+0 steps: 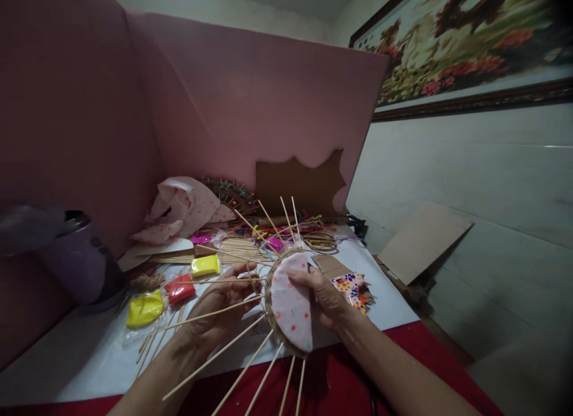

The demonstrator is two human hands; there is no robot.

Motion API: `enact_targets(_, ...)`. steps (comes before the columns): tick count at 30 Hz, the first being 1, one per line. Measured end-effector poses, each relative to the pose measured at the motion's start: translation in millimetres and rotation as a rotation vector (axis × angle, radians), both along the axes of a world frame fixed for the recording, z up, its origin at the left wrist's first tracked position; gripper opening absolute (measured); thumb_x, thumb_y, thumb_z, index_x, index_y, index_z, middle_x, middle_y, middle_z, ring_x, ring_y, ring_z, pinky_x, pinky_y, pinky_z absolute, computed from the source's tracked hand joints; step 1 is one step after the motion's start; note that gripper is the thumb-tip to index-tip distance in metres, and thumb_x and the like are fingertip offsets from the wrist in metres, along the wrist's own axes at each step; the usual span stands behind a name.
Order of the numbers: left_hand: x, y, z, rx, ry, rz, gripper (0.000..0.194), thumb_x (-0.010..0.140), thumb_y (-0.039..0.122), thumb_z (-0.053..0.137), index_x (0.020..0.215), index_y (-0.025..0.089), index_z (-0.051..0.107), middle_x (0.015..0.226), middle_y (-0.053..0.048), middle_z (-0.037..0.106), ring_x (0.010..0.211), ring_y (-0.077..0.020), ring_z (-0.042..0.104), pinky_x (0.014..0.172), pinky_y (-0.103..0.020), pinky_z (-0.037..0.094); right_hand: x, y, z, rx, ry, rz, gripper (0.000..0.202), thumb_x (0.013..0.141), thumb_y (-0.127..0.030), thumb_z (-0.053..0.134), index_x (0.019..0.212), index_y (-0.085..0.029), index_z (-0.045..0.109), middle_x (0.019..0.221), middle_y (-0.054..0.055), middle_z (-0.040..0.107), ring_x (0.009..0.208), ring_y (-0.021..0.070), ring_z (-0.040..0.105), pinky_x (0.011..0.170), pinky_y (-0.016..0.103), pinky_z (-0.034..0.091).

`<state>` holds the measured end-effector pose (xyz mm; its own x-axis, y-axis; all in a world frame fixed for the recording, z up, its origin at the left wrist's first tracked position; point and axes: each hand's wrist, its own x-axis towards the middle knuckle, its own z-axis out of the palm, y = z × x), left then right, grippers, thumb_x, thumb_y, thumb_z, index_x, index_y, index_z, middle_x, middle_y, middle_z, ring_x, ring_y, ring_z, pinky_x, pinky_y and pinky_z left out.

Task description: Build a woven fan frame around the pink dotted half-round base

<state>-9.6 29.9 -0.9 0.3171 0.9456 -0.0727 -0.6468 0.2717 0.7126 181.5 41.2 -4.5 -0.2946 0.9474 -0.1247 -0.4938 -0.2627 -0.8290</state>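
Note:
In front of me is a half-round craft piece (292, 305), covered in pale pink fabric with red dots. Twine runs along its curved edge, and several thin wooden sticks (244, 311) fan out from there. My right hand (324, 293) grips the piece by its straight side, thumb on the fabric and the other fingers hidden behind. On the curved side, my left hand (226, 299) is among the sticks, fingers bent around a thin strand of twine (251, 276) that leads to the edge.
Packets of yellow clay (205, 265) and red clay (179, 289) lie left. Behind are dotted fabric (183, 204), loose sticks (233, 249) and a brown cardboard sheet (298, 183). A purple container (83, 261) stands far left. Floral scraps (349, 287) lie right. Pink panels enclose the back and left.

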Motion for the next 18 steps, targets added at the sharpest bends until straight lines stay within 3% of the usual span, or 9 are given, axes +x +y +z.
enact_targets(5, 0, 4, 3.7, -0.049, 0.044, 0.06, 0.022, 0.069, -0.002, 0.053, 0.081, 0.013, 0.063, 0.077, -0.005, 0.066, 0.069, -0.0143, 0.063, 0.069, -0.027, 0.05, 0, -2, 0.7, 0.014, -0.007, 0.056, 0.025, 0.059, -0.026, 0.079, 0.076, -0.014, 0.064, 0.065, -0.001, 0.067, 0.054, 0.0111, 0.059, 0.056, 0.023, 0.046)
enact_targets(11, -4, 2, 9.0, -0.074, -0.114, 0.1, 0.024, 0.082, 0.015, 0.045, 0.089, 0.008, 0.067, 0.096, -0.014, 0.069, 0.093, -0.0253, 0.063, 0.084, -0.039, 0.05, -3, -6, -3.1, 0.015, -0.037, 0.145, 0.024, 0.06, -0.022, 0.076, 0.079, -0.014, 0.063, 0.067, 0.0, 0.066, 0.057, 0.0111, 0.058, 0.058, 0.023, 0.044)
enact_targets(18, -7, -2, 17.2, -0.021, -0.267, 0.102, 0.031, 0.085, 0.02, 0.043, 0.103, 0.008, 0.064, 0.105, -0.017, 0.068, 0.106, -0.0254, 0.059, 0.096, -0.041, 0.043, -5, -8, -7.3, 0.025, -0.093, 0.259, 0.028, 0.064, -0.029, 0.075, 0.083, -0.012, 0.063, 0.071, 0.004, 0.067, 0.06, 0.0139, 0.061, 0.061, 0.026, 0.045)
